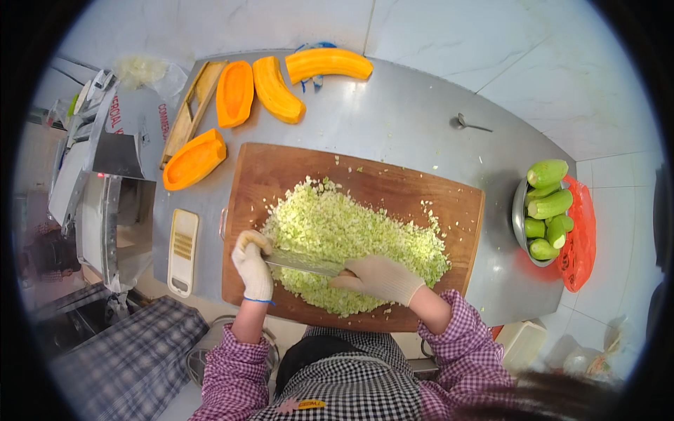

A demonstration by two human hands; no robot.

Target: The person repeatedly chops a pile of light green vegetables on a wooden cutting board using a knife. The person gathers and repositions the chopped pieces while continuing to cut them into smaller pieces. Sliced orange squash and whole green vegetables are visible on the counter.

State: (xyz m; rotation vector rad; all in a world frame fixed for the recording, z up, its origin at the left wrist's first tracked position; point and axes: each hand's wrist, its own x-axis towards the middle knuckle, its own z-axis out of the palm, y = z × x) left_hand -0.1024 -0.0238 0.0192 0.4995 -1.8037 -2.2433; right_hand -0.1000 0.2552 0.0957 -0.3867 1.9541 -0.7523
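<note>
A broad heap of finely chopped pale green vegetable [337, 226] covers much of the wooden cutting board [295, 158]. My right hand [387, 278], in a white knit glove, grips the handle of a kitchen knife [305, 262]. Its blade lies sideways across the near part of the heap and points left. At the far end of the blade, the curled fingers of my gloved left hand [254, 268] hold the tip. Part of the handle is hidden under my right hand.
Hollowed orange squash pieces [235, 94] and a wooden-framed slicer [197, 108] occupy the steel table's [410, 116] back left. A white grater [183, 252] lies left of the board. Rightward are a spoon [471, 123], a metal bowl [518, 221] of green squashes [550, 204] and a red plastic bag [579, 237].
</note>
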